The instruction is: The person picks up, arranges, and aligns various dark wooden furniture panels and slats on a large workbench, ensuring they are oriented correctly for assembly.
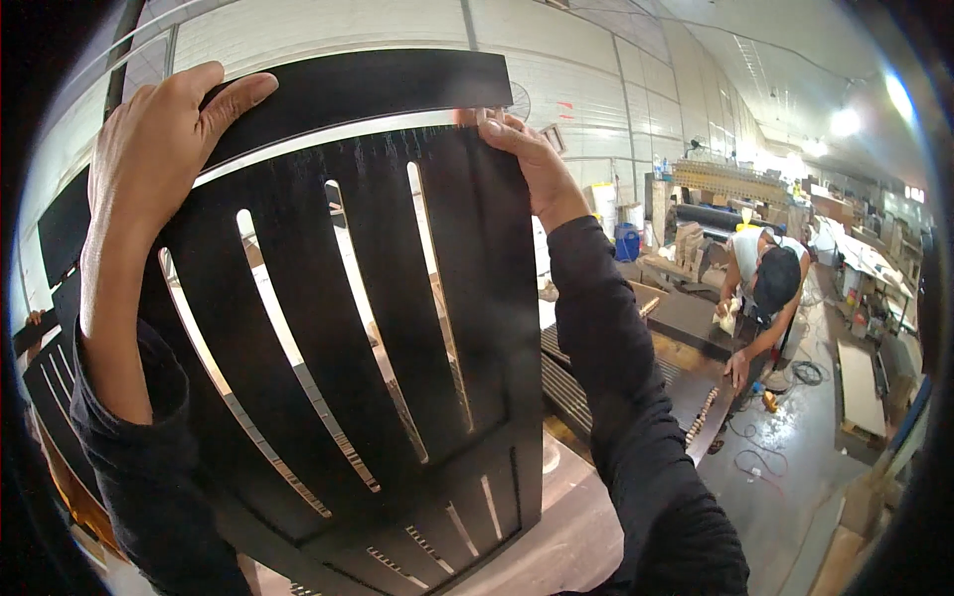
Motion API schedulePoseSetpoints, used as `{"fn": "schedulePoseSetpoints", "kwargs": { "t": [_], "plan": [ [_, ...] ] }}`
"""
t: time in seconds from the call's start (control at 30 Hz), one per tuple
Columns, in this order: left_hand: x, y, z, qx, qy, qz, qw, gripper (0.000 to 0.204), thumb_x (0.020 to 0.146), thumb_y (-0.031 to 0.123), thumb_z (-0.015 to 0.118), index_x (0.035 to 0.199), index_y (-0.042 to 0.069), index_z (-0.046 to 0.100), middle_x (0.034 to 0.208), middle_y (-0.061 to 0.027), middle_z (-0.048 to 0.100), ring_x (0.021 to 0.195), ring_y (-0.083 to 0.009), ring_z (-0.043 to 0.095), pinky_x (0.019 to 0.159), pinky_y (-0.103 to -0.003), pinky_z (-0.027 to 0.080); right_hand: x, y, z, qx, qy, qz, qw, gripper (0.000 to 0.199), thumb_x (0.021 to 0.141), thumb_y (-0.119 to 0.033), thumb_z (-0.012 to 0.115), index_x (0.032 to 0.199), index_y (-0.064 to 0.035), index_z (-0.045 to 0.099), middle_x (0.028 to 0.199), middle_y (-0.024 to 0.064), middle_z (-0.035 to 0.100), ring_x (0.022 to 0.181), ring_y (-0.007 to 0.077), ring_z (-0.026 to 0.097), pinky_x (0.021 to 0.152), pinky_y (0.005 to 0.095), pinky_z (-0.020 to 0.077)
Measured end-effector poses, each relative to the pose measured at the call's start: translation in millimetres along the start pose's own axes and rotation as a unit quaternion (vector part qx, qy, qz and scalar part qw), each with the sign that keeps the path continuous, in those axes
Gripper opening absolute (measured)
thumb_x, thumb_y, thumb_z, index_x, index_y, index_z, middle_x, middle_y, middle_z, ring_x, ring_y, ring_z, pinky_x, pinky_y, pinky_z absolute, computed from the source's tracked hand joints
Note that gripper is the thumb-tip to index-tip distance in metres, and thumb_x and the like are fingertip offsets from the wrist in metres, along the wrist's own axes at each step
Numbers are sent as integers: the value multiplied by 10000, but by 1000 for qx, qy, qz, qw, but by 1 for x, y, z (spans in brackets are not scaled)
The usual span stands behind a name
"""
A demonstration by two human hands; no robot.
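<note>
A tall black panel (288,219) with long upright slots stands in front of me, with shorter slots near its foot. Above its top edge sits a black rail (397,84), parted from the panel by a narrow bright gap. My left hand (154,134) is closed over the rail toward its left, thumb on the front face and the other fingers hidden behind. At the panel's upper right corner my right hand (527,159) grips the edge, its fingertips up in the gap under the rail's right end. Small light pegs seem to show there, partly hidden by the fingers.
Another black slatted panel (55,387) is at far left, with a hand by it. On the right, a co-worker in a dark cap (777,278) leans over a workbench (696,318). Cables (765,462) lie on the floor. A blue container (626,241) stands farther back.
</note>
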State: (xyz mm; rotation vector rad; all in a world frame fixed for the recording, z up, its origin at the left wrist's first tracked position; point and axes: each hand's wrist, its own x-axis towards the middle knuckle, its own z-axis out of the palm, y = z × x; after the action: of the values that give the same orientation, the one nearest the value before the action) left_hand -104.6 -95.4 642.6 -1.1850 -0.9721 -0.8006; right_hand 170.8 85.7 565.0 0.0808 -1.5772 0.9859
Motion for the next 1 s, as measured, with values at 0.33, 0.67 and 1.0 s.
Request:
{"fn": "schedulePoseSetpoints", "kwargs": {
  "t": [0.33,0.67,1.0],
  "plan": [
    [-6,0,8,-14,24,-8,1000,572,806,614,516,603,79,530,409,-52,440,390,-193,486,466,-328,409,-9,-1,17,-58,10,-17,998,321,803,-273,691,1033,-58,626,950,-1,611,888,65,565,809,209,423],
    [-7,3,3,-16,18,-29,999,652,810,677,449,597,69,548,446,-64,473,439,-234,514,549,-363,442,-12,-7,15,-27,33,-19,999,265,792,-198,697,983,-64,571,896,5,601,792,74,590,681,203,463],
    [-1,3,-8,-1,-114,-70,991,571,856,610,448,773,64,592,651,-144,586,646,-342,584,637,-402,439,35,-31,19,91,-117,-136,980,314,971,-319,423,1133,-75,536,1183,90,581,947,153,596,711,259,507]
  ]
}}
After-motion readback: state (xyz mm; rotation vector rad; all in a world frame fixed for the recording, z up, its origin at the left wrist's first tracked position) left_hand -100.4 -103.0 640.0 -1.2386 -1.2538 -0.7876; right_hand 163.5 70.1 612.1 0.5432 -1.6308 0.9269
